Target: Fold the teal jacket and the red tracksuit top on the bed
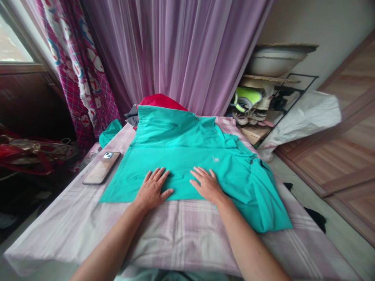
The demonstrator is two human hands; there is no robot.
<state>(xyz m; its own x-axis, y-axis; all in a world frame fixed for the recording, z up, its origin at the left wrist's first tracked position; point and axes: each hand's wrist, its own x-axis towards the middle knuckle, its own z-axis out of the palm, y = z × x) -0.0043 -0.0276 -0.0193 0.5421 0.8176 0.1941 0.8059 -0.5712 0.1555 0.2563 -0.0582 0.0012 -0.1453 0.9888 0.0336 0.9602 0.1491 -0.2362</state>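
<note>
A teal shirt (181, 148) lies spread across a table covered with a pink plaid cloth (164, 230). My left hand (152, 188) rests flat on the shirt's near edge, fingers stretched out and apart. My right hand (206, 183) lies flat beside it on the same edge, fingers also spread. Neither hand holds anything. The shirt's right side is bunched and hangs toward the table's right edge.
A phone (102, 167) lies face down on the table left of the shirt. A red garment (159, 100) sits behind the shirt, near purple curtains (181, 50). A shoe rack (263, 105) and a white bag (304, 117) stand at the right. Bags (32, 152) lie at the left.
</note>
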